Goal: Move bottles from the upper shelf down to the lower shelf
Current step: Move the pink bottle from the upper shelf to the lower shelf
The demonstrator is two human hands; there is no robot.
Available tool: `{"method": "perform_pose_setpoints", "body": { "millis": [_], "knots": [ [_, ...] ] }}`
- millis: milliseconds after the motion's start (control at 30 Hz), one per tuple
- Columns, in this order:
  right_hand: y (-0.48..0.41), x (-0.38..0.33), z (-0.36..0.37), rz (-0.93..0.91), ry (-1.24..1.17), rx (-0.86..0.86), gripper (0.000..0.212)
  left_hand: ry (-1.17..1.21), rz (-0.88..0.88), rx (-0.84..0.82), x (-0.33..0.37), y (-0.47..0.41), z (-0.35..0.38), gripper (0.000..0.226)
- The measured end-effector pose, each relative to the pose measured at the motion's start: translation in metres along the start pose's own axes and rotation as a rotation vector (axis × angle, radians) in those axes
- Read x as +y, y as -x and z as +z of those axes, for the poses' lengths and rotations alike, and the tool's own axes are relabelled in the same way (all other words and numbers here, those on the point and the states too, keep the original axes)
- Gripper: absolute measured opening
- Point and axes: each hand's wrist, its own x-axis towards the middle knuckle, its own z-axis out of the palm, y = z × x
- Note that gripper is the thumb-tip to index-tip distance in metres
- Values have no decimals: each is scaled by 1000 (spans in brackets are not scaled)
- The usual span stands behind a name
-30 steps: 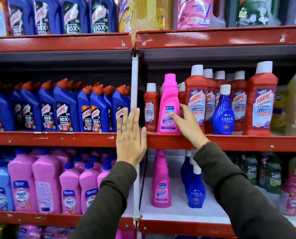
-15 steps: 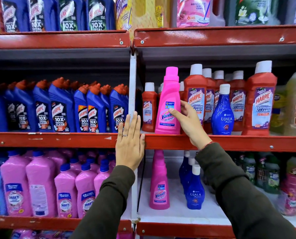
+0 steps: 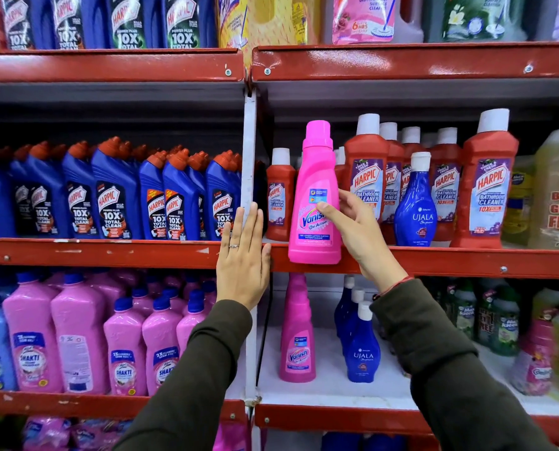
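Observation:
My right hand (image 3: 358, 234) grips a pink Vanish bottle (image 3: 314, 177) by its right side, thumb across the label. The bottle is upright and out in front of the upper shelf's red edge (image 3: 450, 260), its base overlapping that edge. My left hand (image 3: 243, 260) lies flat and open against the white upright post (image 3: 249, 157) and the shelf edge, holding nothing. On the lower shelf (image 3: 330, 395) stand another pink Vanish bottle (image 3: 297, 336) and blue Ujala bottles (image 3: 361, 349). One blue Ujala bottle (image 3: 416, 203) stands on the upper shelf among red Harpic bottles (image 3: 486, 180).
Blue Harpic bottles (image 3: 115, 193) fill the upper left bay. Pink Shakti bottles (image 3: 76, 336) fill the lower left bay. Yellow jugs (image 3: 558, 187) stand at the far right, green bottles (image 3: 486, 317) below them. White shelf surface shows around the lower Vanish and Ujala bottles.
My right hand has taken hold of the pink Vanish bottle, lifted it off the upper shelf and drawn it forward over the shelf edge. My left hand stays on the post.

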Motion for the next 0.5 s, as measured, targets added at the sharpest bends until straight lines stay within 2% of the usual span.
{"method": "perform_pose_setpoints", "body": {
  "millis": [233, 367, 500],
  "knots": [
    [52, 27, 0, 58, -97, -5, 43, 33, -30, -14, 5, 15, -8, 59],
    [89, 55, -5, 71, -91, 3, 42, 78, -63, -14, 12, 54, -8, 59],
    [122, 87, -6, 157, -94, -32, 43, 91, -102, -68, 19, 100, -1, 61]
  ]
}}
